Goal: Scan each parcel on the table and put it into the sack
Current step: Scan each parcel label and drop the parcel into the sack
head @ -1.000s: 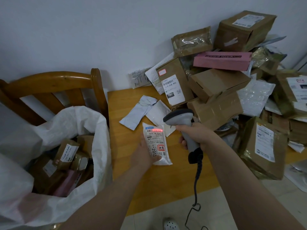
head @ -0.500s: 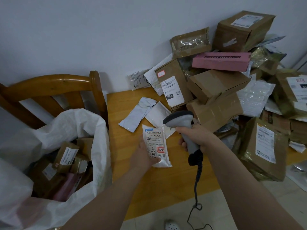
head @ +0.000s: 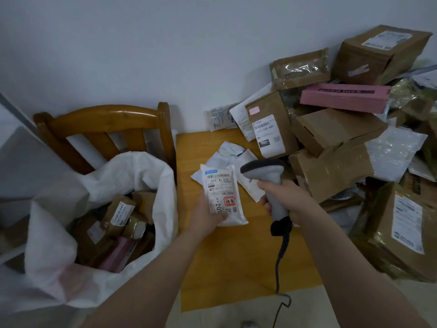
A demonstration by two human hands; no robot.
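Checker: Grip comes first. How is the small white soft mailer pouch with the printed label (head: 221, 192) held?

Packer: It is pinched at its lower end by the left hand (head: 205, 217), thumb laid across the front, and held over the wooden table (head: 236, 261) near its left edge. The grey handheld barcode scanner (head: 264, 171) is clasped round its handle by the right hand (head: 287, 197), head turned toward the pouch.

Checker: What is called for?

Packer: The barcode should be kept flat and uncovered. Then the pouch can be dropped into the white woven sack (head: 142, 162), which gapes just beside that edge, before a wooden chair (head: 101, 117).

Checker: And the room?

Packer: Brown cardboard parcels (head: 331, 171) are heaped over the right side, against a plain white wall (head: 165, 55). A flat pink box (head: 345, 98) lies among them.
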